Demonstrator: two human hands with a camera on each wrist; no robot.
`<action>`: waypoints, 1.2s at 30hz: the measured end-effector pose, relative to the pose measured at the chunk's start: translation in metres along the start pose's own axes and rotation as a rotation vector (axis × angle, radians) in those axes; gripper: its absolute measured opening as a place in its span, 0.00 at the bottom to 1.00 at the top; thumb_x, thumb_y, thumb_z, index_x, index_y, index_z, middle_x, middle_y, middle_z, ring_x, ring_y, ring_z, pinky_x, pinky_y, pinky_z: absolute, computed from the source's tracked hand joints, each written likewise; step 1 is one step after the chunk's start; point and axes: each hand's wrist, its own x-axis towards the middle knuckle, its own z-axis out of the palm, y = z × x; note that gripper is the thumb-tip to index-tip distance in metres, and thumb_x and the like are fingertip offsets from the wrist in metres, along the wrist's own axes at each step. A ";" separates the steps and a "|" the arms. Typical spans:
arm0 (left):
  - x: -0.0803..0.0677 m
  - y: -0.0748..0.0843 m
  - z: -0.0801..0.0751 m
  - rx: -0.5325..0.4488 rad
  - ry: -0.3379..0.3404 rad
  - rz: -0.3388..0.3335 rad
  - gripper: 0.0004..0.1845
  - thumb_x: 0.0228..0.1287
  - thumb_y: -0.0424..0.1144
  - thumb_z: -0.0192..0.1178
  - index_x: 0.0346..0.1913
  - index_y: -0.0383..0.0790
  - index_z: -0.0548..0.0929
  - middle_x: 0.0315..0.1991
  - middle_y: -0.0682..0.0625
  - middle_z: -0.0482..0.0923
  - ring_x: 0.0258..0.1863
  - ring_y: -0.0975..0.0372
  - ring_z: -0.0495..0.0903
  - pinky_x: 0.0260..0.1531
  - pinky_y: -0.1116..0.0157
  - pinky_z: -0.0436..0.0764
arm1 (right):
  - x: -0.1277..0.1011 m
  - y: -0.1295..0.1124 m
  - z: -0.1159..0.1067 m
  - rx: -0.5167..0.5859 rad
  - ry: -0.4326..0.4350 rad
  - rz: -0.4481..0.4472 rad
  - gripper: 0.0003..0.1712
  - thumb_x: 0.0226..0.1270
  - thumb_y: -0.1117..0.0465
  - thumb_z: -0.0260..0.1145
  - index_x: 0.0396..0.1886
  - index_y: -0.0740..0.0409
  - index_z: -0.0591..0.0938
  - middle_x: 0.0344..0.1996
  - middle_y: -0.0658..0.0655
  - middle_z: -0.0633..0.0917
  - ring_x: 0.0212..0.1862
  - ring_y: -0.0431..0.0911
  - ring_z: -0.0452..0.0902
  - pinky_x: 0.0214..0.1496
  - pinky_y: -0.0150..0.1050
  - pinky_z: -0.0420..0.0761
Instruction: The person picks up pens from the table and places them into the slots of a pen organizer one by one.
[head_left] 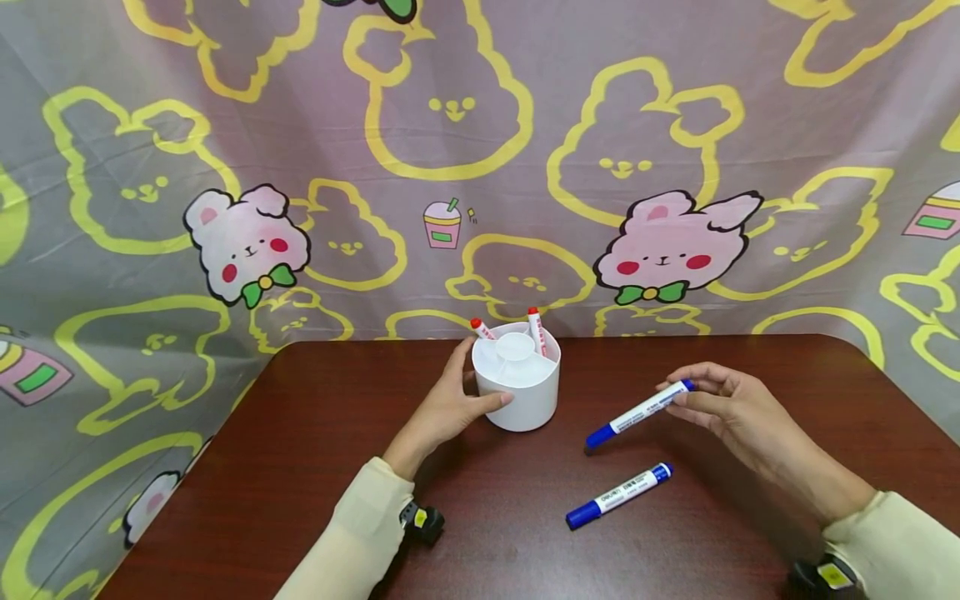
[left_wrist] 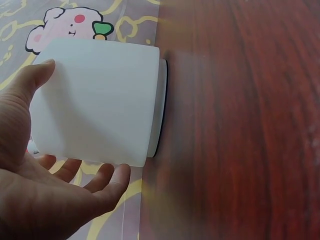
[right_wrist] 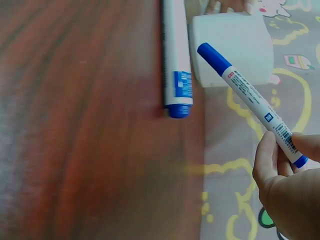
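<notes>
Two hands are at work over one dark reddish-brown surface point(head_left: 337, 400); the left hand point(head_left: 455, 406) grips one white pen holder point(head_left: 528, 406), its thumb on the near wall and its other fingers curled round the left side; the holder is upright on the surface, just right of those fingers, with one round cup in the middle of its divided top. Two red-ended markers stand in the holder, both beyond the left thumb: one red-ended marker on the left point(head_left: 483, 329) leans close to the fingertips; the other red-ended marker point(head_left: 537, 332) is farther right, across the round cup.

The right hand point(head_left: 731, 408) pinches one blue-capped marker point(head_left: 645, 410) near its plug end, between thumb and fingers; its cap slants down and leftward from them, and whether the cap touches the surface I cannot tell. A second blue-capped marker point(head_left: 622, 495) lies on the surface, left of the right fingers and nearer the wearer, apart from them; that makes four markers in view, two blue and two red. Two cream sleeves point(head_left: 352, 533) cover the forearms; one patterned backdrop point(head_left: 450, 275) hangs beyond both sets of fingers.
</notes>
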 end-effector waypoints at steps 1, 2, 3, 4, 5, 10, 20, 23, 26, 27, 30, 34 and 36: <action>0.000 0.000 0.000 0.006 0.001 -0.001 0.55 0.60 0.39 0.77 0.84 0.49 0.52 0.78 0.44 0.60 0.68 0.47 0.73 0.66 0.47 0.76 | 0.000 -0.002 0.000 -0.003 0.006 -0.004 0.15 0.76 0.76 0.60 0.52 0.60 0.86 0.47 0.52 0.91 0.49 0.43 0.90 0.52 0.39 0.88; 0.000 0.000 0.000 0.012 0.000 0.001 0.55 0.60 0.39 0.77 0.84 0.49 0.52 0.78 0.43 0.59 0.67 0.47 0.73 0.65 0.48 0.76 | 0.001 -0.004 0.001 -0.009 0.013 -0.011 0.14 0.76 0.76 0.60 0.52 0.60 0.86 0.47 0.52 0.91 0.49 0.43 0.90 0.52 0.38 0.88; 0.000 0.000 0.000 0.018 0.001 0.002 0.55 0.60 0.40 0.77 0.84 0.49 0.53 0.78 0.43 0.58 0.67 0.47 0.73 0.65 0.48 0.76 | 0.002 -0.007 0.002 -0.015 0.020 -0.013 0.14 0.76 0.75 0.60 0.52 0.60 0.86 0.47 0.52 0.91 0.49 0.43 0.90 0.52 0.39 0.88; 0.000 0.000 0.000 0.021 0.001 0.003 0.55 0.60 0.40 0.77 0.84 0.49 0.53 0.78 0.43 0.57 0.66 0.47 0.73 0.65 0.49 0.76 | 0.002 -0.009 0.003 -0.022 0.030 -0.016 0.13 0.76 0.75 0.61 0.52 0.59 0.86 0.47 0.52 0.91 0.49 0.43 0.90 0.52 0.39 0.88; 0.000 0.000 0.000 0.024 0.001 0.005 0.55 0.60 0.40 0.77 0.84 0.49 0.53 0.78 0.43 0.57 0.66 0.47 0.74 0.65 0.49 0.76 | 0.003 -0.010 0.004 -0.029 0.034 -0.022 0.13 0.76 0.74 0.61 0.52 0.60 0.85 0.47 0.52 0.90 0.48 0.43 0.90 0.52 0.38 0.88; 0.001 0.000 0.001 0.020 0.003 0.007 0.54 0.59 0.39 0.77 0.83 0.48 0.55 0.76 0.43 0.58 0.65 0.49 0.74 0.63 0.50 0.77 | 0.008 -0.017 0.010 -0.050 0.041 -0.078 0.13 0.76 0.74 0.61 0.52 0.58 0.86 0.46 0.52 0.91 0.46 0.44 0.90 0.51 0.39 0.89; 0.001 0.001 0.001 -0.072 -0.027 0.012 0.52 0.61 0.34 0.75 0.81 0.47 0.53 0.73 0.42 0.71 0.70 0.49 0.74 0.67 0.48 0.76 | 0.016 -0.028 0.023 -0.029 0.006 -0.149 0.14 0.81 0.70 0.57 0.56 0.56 0.83 0.47 0.54 0.92 0.45 0.48 0.92 0.50 0.40 0.89; 0.001 0.001 0.001 -0.100 -0.038 0.025 0.52 0.61 0.31 0.74 0.81 0.45 0.52 0.77 0.44 0.67 0.74 0.48 0.71 0.70 0.46 0.74 | 0.019 -0.032 0.029 -0.037 0.027 -0.156 0.12 0.81 0.69 0.58 0.57 0.56 0.82 0.46 0.53 0.91 0.44 0.48 0.92 0.50 0.40 0.89; 0.001 0.001 0.001 -0.100 -0.035 0.026 0.52 0.61 0.31 0.74 0.81 0.44 0.52 0.78 0.43 0.65 0.75 0.48 0.70 0.70 0.45 0.73 | 0.022 -0.035 0.036 -0.043 0.062 -0.159 0.12 0.80 0.67 0.60 0.57 0.56 0.82 0.44 0.53 0.89 0.43 0.49 0.92 0.48 0.40 0.90; 0.001 0.001 0.001 -0.094 -0.031 0.023 0.52 0.61 0.32 0.74 0.81 0.44 0.52 0.78 0.43 0.65 0.75 0.48 0.70 0.70 0.45 0.74 | 0.024 -0.036 0.038 -0.038 0.072 -0.161 0.11 0.80 0.66 0.61 0.57 0.56 0.82 0.43 0.54 0.88 0.42 0.49 0.93 0.48 0.40 0.90; 0.001 0.002 0.001 -0.073 -0.020 0.020 0.52 0.60 0.34 0.75 0.81 0.44 0.53 0.77 0.43 0.65 0.74 0.47 0.71 0.69 0.45 0.74 | 0.027 -0.039 0.044 -0.026 0.092 -0.183 0.12 0.79 0.66 0.62 0.57 0.56 0.81 0.42 0.53 0.88 0.41 0.49 0.93 0.47 0.40 0.90; 0.000 0.001 0.000 -0.040 -0.014 0.014 0.52 0.61 0.37 0.75 0.81 0.44 0.53 0.76 0.42 0.64 0.73 0.45 0.71 0.68 0.45 0.75 | 0.032 -0.042 0.051 0.007 0.094 -0.222 0.12 0.79 0.66 0.62 0.58 0.57 0.81 0.42 0.54 0.89 0.40 0.48 0.93 0.47 0.39 0.90; -0.001 0.001 -0.001 -0.026 -0.012 0.004 0.52 0.61 0.39 0.76 0.81 0.44 0.53 0.75 0.41 0.65 0.72 0.45 0.72 0.68 0.45 0.75 | 0.034 -0.044 0.055 0.020 0.102 -0.232 0.12 0.79 0.66 0.63 0.58 0.57 0.81 0.42 0.54 0.89 0.39 0.48 0.93 0.47 0.38 0.90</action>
